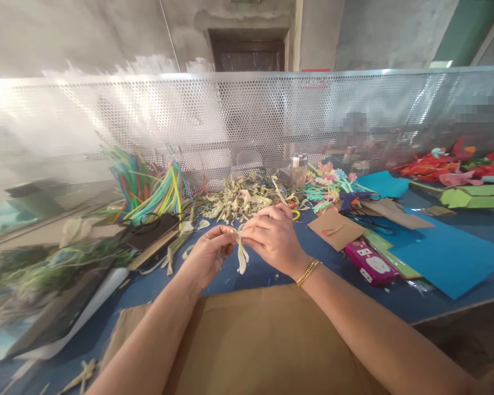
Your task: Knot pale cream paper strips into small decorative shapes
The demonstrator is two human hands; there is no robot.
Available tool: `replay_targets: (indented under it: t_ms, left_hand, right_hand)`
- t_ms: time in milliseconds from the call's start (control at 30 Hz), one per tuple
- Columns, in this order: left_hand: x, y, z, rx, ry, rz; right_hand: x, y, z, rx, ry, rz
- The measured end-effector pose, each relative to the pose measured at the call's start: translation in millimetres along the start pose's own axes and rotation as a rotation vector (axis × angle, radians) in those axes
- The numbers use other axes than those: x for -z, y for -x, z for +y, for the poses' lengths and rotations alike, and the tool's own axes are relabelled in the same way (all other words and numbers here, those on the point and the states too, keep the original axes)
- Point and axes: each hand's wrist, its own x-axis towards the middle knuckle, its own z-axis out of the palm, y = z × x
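Observation:
Between my two hands is a pale strip that looks like dried leaf or husk, its loose ends hanging down. My left hand pinches it between thumb and fingers. My right hand, with a gold bracelet at the wrist, grips it from the other side, fingers bent and close to the left fingertips. The exact grip point is partly hidden by the fingers. Just beyond the hands lies a heap of similar pale dried pieces. Yellow and orange scissor handles show behind my right hand.
Brown cardboard lies in front of me on the blue table. Colourful thin stems stand left; a purple box, blue sheets and red pieces lie right. A perforated metal screen runs behind.

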Motion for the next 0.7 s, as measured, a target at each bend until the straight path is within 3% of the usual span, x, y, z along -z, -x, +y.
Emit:
replay_targets:
  t_ms: [233, 400, 600, 700]
  left_hand:
    - [0.6, 0.0, -2.6, -0.003, -0.053, 0.005]
    - [2.8, -1.6, -7.2, -0.124, -0.098, -0.03]
    - [6.3, 0.0, -4.1, -0.339, -0.421, -0.033]
    - [8.4, 1.8, 2.4, -0.402, -0.539, -0.081]
  right_hand:
    - [-0.7, 0.5, -4.0, -0.042, -0.011, -0.016]
    - [-8.4, 1.5, -4.5, -0.185, -0.093, 0.055]
    - [-21.6, 3.1, -0.3, -0.425, -0.554, 0.104]
    - [-22.3, 3.0, 3.2, -0.456, -0.69, 0.085]
